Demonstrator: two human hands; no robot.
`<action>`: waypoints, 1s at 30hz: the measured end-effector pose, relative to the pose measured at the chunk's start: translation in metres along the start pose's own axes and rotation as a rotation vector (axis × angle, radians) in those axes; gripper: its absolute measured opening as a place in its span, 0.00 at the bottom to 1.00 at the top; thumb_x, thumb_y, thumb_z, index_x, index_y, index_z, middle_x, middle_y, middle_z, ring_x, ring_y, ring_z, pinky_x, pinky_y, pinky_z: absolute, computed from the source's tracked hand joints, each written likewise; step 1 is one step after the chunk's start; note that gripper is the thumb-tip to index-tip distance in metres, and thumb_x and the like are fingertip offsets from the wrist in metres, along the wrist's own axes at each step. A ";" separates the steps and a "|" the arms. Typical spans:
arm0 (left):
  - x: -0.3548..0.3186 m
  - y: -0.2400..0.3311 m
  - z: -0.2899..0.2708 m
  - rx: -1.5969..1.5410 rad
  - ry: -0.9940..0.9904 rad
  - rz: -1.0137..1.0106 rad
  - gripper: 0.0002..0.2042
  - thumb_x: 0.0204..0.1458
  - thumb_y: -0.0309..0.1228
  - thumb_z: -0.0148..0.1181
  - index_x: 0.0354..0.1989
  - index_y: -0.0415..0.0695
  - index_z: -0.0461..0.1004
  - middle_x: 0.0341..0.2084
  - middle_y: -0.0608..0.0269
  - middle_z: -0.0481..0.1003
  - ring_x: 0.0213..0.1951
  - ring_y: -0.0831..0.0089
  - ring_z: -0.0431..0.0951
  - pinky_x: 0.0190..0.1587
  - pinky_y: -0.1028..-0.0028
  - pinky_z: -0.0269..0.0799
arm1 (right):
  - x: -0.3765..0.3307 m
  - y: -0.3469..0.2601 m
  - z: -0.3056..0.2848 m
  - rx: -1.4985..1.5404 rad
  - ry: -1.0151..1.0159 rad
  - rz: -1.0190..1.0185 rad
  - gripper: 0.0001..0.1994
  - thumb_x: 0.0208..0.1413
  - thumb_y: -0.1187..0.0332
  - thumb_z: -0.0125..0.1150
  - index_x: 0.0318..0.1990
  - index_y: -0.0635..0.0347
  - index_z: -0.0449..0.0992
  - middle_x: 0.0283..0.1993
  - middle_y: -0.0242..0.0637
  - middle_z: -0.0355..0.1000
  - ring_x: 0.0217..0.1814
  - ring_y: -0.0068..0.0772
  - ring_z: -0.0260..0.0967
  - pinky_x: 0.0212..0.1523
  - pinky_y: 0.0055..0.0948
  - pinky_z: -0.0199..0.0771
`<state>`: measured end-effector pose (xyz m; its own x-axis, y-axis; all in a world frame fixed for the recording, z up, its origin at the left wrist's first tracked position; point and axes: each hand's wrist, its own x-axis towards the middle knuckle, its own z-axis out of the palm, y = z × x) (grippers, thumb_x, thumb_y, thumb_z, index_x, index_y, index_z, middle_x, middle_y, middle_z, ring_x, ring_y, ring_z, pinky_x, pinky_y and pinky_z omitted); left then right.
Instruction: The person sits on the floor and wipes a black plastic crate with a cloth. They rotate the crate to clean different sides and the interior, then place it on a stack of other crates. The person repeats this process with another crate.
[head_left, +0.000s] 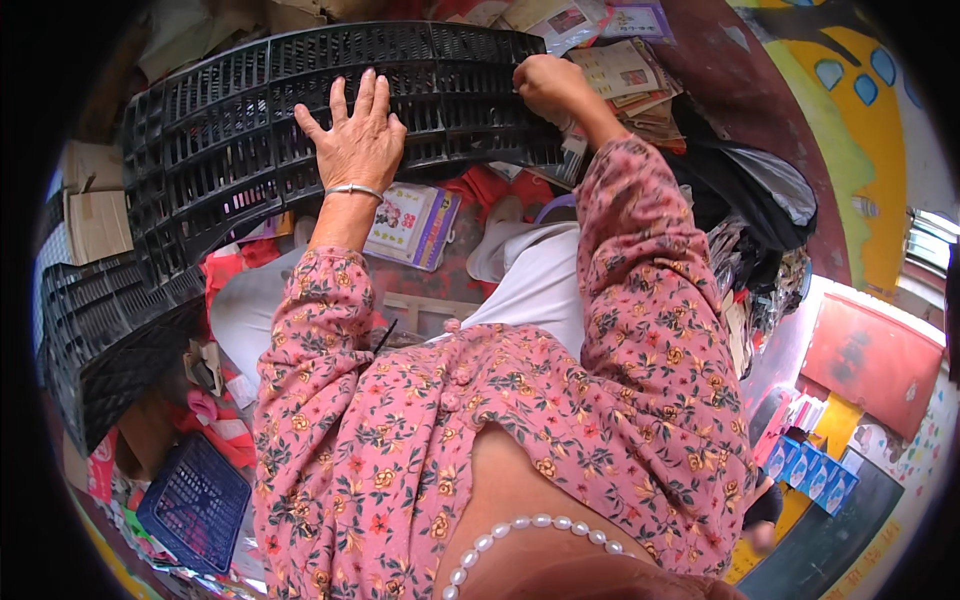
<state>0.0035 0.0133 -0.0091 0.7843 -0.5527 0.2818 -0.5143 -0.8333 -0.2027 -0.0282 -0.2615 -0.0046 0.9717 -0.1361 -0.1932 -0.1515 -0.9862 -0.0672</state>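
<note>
pearls (541,520), black crate (270,122), painted wall (878,150)

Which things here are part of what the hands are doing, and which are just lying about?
In use:
- black rack
- left hand, spread on it
- right hand, fingers curled at its right end

Lying about:
- blue basket
- purple-edged packet
- cardboard
</note>
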 end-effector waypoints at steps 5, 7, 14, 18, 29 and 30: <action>0.000 -0.001 -0.004 0.017 -0.009 0.000 0.23 0.50 0.40 0.43 0.57 0.57 0.60 0.59 0.78 0.56 0.61 0.68 0.53 0.55 0.37 0.38 | -0.020 0.089 0.006 0.924 0.081 0.288 0.09 0.43 0.67 0.57 0.28 0.64 0.78 0.25 0.34 0.74 0.28 0.23 0.69 0.30 0.23 0.68; -0.002 -0.001 -0.004 0.037 -0.015 -0.001 0.23 0.50 0.41 0.43 0.57 0.57 0.60 0.59 0.78 0.56 0.61 0.68 0.53 0.55 0.38 0.37 | -0.038 0.091 0.008 1.093 0.163 0.371 0.08 0.43 0.70 0.56 0.28 0.65 0.77 0.26 0.33 0.74 0.28 0.22 0.69 0.30 0.21 0.67; 0.002 0.002 -0.005 0.017 -0.020 0.030 0.24 0.51 0.40 0.42 0.59 0.56 0.57 0.61 0.77 0.53 0.62 0.65 0.51 0.56 0.38 0.37 | -0.024 0.070 0.032 0.547 0.440 0.372 0.12 0.40 0.61 0.55 0.32 0.49 0.79 0.31 0.46 0.73 0.35 0.48 0.71 0.39 0.39 0.70; 0.002 0.000 -0.007 0.044 -0.047 0.032 0.24 0.51 0.40 0.42 0.59 0.56 0.56 0.61 0.77 0.53 0.62 0.65 0.51 0.56 0.38 0.37 | -0.020 0.047 0.042 0.424 0.516 0.360 0.12 0.41 0.60 0.53 0.33 0.46 0.79 0.37 0.47 0.71 0.39 0.51 0.69 0.43 0.41 0.69; 0.002 0.003 -0.012 0.040 -0.056 0.042 0.24 0.51 0.40 0.42 0.59 0.55 0.56 0.61 0.76 0.52 0.62 0.64 0.50 0.56 0.38 0.38 | 0.005 0.032 0.016 0.261 0.482 0.292 0.11 0.45 0.60 0.52 0.35 0.44 0.77 0.41 0.45 0.67 0.41 0.49 0.70 0.41 0.42 0.70; 0.003 0.002 -0.011 0.037 -0.055 0.040 0.24 0.51 0.40 0.42 0.59 0.55 0.56 0.61 0.76 0.52 0.62 0.64 0.50 0.56 0.38 0.38 | 0.008 0.032 0.020 0.229 0.457 0.277 0.11 0.45 0.60 0.52 0.36 0.44 0.77 0.42 0.46 0.66 0.41 0.50 0.70 0.41 0.42 0.70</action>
<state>0.0004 0.0098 0.0017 0.7818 -0.5830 0.2214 -0.5331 -0.8090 -0.2476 -0.0292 -0.2920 -0.0278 0.8623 -0.4631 0.2051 -0.3970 -0.8695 -0.2939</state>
